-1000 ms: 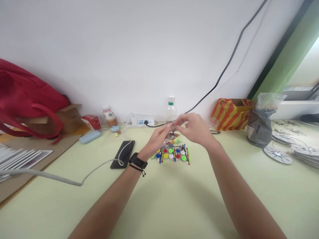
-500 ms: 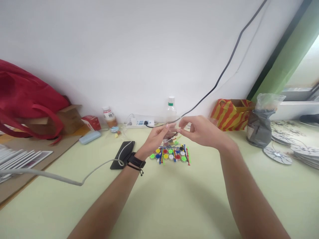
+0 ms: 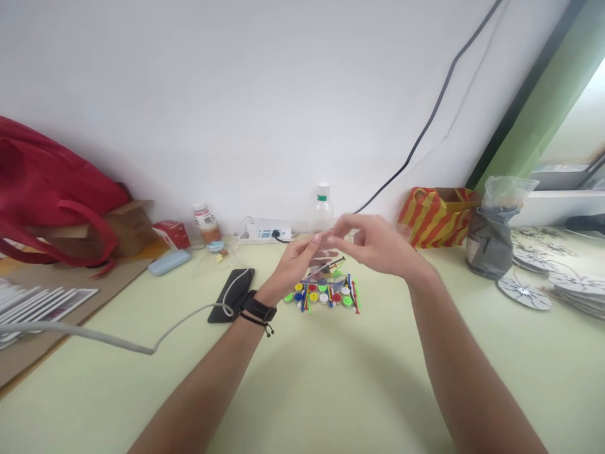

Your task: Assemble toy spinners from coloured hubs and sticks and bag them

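Observation:
My left hand (image 3: 297, 255), with a black watch on its wrist, is closed in a pinch above the middle of the table. My right hand (image 3: 371, 243) meets it from the right, thumb and fingers pinched at the left fingertips. What the two hands pinch is too small to make out. Just under the fingers shows a thin rod (image 3: 339, 260) with a dark end; whether a hand holds it I cannot tell. Below lie several small round pieces (image 3: 322, 298) in green, yellow, blue, white and red, with thin coloured plastic sticks (image 3: 356, 296) among them.
A black phone (image 3: 231, 296) with a pale cable lies left of the hands. Behind stand a power strip (image 3: 265, 233), a clear bottle (image 3: 322, 208) and a drink bottle (image 3: 207, 224). A striped bag (image 3: 437, 217), a grey bag (image 3: 490, 243) and white discs (image 3: 524, 294) are at right.
My right hand has moved slightly left, its fingertips now against those of my left hand. The rod's dark end shows farther right, clear of the fingers.

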